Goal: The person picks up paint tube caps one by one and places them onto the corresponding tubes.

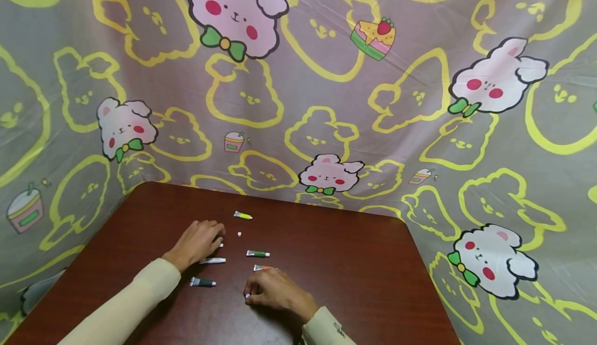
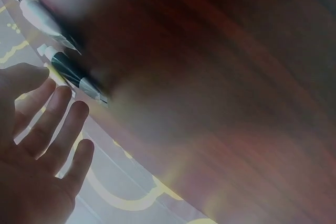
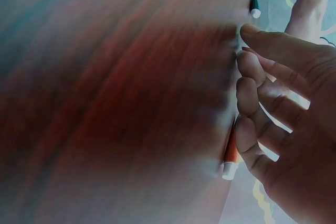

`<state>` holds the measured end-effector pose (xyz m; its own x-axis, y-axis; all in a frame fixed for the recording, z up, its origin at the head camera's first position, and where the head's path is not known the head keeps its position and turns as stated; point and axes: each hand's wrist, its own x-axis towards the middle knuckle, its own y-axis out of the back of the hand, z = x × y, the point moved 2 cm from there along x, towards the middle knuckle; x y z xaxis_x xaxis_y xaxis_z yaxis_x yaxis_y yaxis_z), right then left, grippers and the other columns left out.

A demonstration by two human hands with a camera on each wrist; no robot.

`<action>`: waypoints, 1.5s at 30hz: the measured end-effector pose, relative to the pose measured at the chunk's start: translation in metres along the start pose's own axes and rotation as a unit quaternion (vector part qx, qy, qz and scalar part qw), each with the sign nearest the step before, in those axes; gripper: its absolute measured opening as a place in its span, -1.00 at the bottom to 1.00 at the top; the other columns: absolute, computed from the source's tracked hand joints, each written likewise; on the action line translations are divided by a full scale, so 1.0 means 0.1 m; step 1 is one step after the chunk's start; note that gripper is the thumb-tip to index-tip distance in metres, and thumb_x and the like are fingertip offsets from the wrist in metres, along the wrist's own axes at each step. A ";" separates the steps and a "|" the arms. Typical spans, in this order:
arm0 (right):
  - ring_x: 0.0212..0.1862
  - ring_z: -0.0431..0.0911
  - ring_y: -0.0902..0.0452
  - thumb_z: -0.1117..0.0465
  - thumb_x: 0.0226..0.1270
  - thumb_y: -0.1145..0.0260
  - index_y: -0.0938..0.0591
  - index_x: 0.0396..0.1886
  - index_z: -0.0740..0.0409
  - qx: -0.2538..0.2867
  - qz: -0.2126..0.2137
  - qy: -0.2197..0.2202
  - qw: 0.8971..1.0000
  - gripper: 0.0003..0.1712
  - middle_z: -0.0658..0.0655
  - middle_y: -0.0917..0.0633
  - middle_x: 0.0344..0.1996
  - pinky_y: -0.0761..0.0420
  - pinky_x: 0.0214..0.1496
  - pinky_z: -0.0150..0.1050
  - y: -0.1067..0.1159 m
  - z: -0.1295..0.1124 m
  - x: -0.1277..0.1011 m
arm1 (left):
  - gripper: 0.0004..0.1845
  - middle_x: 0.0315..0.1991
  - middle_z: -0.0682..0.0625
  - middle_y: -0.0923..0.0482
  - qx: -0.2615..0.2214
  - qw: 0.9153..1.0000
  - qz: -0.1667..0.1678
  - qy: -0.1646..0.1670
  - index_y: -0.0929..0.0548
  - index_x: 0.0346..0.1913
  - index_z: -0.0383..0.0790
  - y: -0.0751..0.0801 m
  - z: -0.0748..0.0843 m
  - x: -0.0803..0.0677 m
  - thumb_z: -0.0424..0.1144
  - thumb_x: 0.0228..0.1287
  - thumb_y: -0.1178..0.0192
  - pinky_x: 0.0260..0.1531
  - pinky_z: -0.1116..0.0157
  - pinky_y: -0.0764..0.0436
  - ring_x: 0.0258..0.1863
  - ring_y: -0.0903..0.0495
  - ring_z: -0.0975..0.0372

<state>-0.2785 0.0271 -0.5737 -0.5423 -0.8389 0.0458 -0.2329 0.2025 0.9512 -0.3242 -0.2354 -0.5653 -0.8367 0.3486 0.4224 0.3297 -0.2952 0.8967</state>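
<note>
My left hand (image 1: 198,241) reaches over the left part of the brown table, fingers loosely bent in the left wrist view. A small white piece (image 1: 221,245) lies right at its thumb tip. Just below that hand is a white paint tube (image 1: 214,260); a dark tube (image 1: 202,283) lies nearer me. My right hand (image 1: 277,290) is low over the table, fingers curved, with another small white piece (image 1: 247,296) at its fingertips; I cannot tell whether it is pinched. Partly hidden behind this hand is an orange tube (image 1: 264,268), its white cap (image 3: 229,170) visible in the right wrist view.
A green tube (image 1: 258,254) lies between the hands, farther back. Toward the rear are a yellow tube (image 1: 243,215) and a loose white piece (image 1: 239,234). A patterned cloth (image 1: 261,91) hangs around the table (image 1: 354,262) at the back and sides.
</note>
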 end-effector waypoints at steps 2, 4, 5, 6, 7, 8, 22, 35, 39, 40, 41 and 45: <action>-0.32 -0.60 -0.43 0.02 0.34 -0.61 -0.79 -0.22 -0.21 -0.002 0.001 -0.002 1.000 -0.88 -0.32 -0.70 -0.38 -0.32 -0.24 -0.71 0.01 0.00 -0.01 | -0.87 -0.30 -0.01 -0.74 0.003 1.000 -0.003 -0.001 -0.74 -0.22 -0.11 -0.01 0.01 0.04 -0.28 0.29 -0.52 -0.27 0.07 -0.58 -0.28 -0.72 0.05; -0.33 -0.59 -0.42 0.01 0.35 -0.60 -0.79 -0.22 -0.21 -0.004 0.003 -0.003 1.000 -0.89 -0.32 -0.69 -0.38 -0.31 -0.24 -0.70 0.02 0.01 -0.03 | -0.87 -0.29 -0.02 -0.74 0.009 1.000 -0.007 -0.004 -0.74 -0.21 -0.12 -0.03 0.03 0.08 -0.27 0.30 -0.52 -0.26 0.07 -0.57 -0.27 -0.72 0.05; -0.33 -0.59 -0.41 0.01 0.36 -0.59 -0.79 -0.23 -0.21 -0.006 0.005 -0.003 1.000 -0.89 -0.32 -0.68 -0.38 -0.31 -0.24 -0.70 0.03 0.01 -0.04 | -0.87 -0.28 -0.03 -0.74 0.011 1.000 -0.008 -0.007 -0.74 -0.20 -0.12 -0.04 0.03 0.10 -0.27 0.30 -0.51 -0.26 0.06 -0.58 -0.26 -0.72 0.04; -0.33 -0.59 -0.40 0.01 0.36 -0.59 -0.79 -0.23 -0.22 -0.008 0.006 -0.004 1.000 -0.90 -0.32 -0.68 -0.39 -0.30 -0.24 -0.70 0.03 0.01 -0.04 | -0.87 -0.27 -0.03 -0.74 0.012 1.000 -0.009 -0.009 -0.74 -0.19 -0.13 -0.05 0.04 0.12 -0.27 0.31 -0.51 -0.25 0.06 -0.58 -0.25 -0.72 0.03; -0.34 -0.58 -0.40 0.02 0.37 -0.58 -0.79 -0.23 -0.21 -0.010 0.008 -0.004 1.000 -0.90 -0.32 -0.68 -0.39 -0.30 -0.24 -0.70 0.04 0.01 -0.05 | -0.87 -0.27 -0.04 -0.74 0.013 1.000 -0.009 -0.011 -0.73 -0.19 -0.13 -0.05 0.05 0.14 -0.27 0.31 -0.51 -0.24 0.05 -0.59 -0.25 -0.72 0.03; -0.34 -0.58 -0.39 0.02 0.37 -0.57 -0.78 -0.23 -0.21 -0.011 0.011 -0.005 1.000 -0.91 -0.33 -0.67 -0.40 -0.29 -0.25 -0.70 0.05 0.01 -0.06 | -0.87 -0.27 -0.05 -0.74 0.014 1.000 -0.008 -0.012 -0.73 -0.19 -0.14 -0.06 0.05 0.16 -0.28 0.31 -0.50 -0.23 0.04 -0.60 -0.24 -0.72 0.02; -0.38 -0.62 -0.43 0.23 0.34 -0.50 -0.75 -0.20 -0.06 0.067 0.044 -0.036 0.996 -0.88 -0.26 -0.74 -0.42 -0.41 -0.25 -0.71 0.19 0.04 -0.12 | -0.87 -0.25 -0.05 -0.72 0.005 1.000 -0.024 -0.006 -0.72 -0.16 -0.15 -0.12 0.05 0.34 -0.27 0.35 -0.49 -0.20 0.00 -0.60 -0.24 -0.70 0.02; -0.36 -0.57 -0.42 0.24 0.36 -0.50 -0.74 -0.20 -0.04 0.064 0.083 -0.002 0.994 -0.90 -0.21 -0.70 -0.42 -0.39 -0.25 -0.73 0.22 0.01 -0.16 | -0.79 -0.25 -0.07 -0.68 0.027 0.999 -0.016 -0.008 -0.69 -0.19 -0.16 -0.17 -0.01 0.44 -0.27 0.27 -0.56 -0.20 -0.04 -0.61 -0.24 -0.71 -0.03; -0.32 -0.55 -0.44 0.23 0.35 -0.50 -0.75 -0.19 -0.03 0.051 0.112 0.006 0.992 -0.90 -0.17 -0.73 -0.38 -0.38 -0.21 -0.74 0.26 0.00 -0.18 | -0.78 -0.25 -0.07 -0.67 0.021 1.000 -0.015 -0.010 -0.68 -0.18 -0.16 -0.19 -0.02 0.47 -0.28 0.26 -0.56 -0.25 -0.01 -0.58 -0.25 -0.69 -0.04; -0.31 -0.54 -0.44 0.23 0.36 -0.49 -0.76 -0.19 -0.04 0.046 0.119 0.008 0.992 -0.90 -0.17 -0.73 -0.37 -0.38 -0.20 -0.74 0.27 0.01 -0.19 | -0.78 -0.24 -0.08 -0.67 0.019 1.000 -0.014 -0.010 -0.68 -0.17 -0.16 -0.19 -0.02 0.47 -0.28 0.26 -0.56 -0.24 -0.02 -0.58 -0.25 -0.69 -0.04; -0.30 -0.54 -0.45 0.22 0.37 -0.48 -0.76 -0.17 -0.04 0.046 0.123 0.007 0.991 -0.91 -0.16 -0.74 -0.35 -0.38 -0.20 -0.74 0.28 0.01 -0.20 | -0.78 -0.23 -0.08 -0.67 0.017 1.000 -0.014 -0.010 -0.69 -0.16 -0.17 -0.20 -0.03 0.48 -0.29 0.26 -0.56 -0.24 -0.02 -0.58 -0.24 -0.70 -0.04; -0.28 -0.52 -0.48 0.20 0.44 -0.46 -0.79 -0.11 -0.02 0.048 0.128 0.000 0.991 -0.90 -0.13 -0.78 -0.27 -0.39 -0.18 -0.73 0.31 0.03 -0.23 | -0.78 -0.20 -0.09 -0.67 0.016 1.000 -0.013 -0.011 -0.70 -0.14 -0.17 -0.21 -0.01 0.51 -0.29 0.26 -0.56 -0.21 -0.03 -0.59 -0.20 -0.70 -0.05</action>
<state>-0.2760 0.0540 -0.5463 -0.5939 -0.7540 0.2807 -0.1642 0.4551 0.8752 -0.3745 -0.2127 -0.5625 -0.8354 0.3748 0.4020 0.3224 -0.2581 0.9107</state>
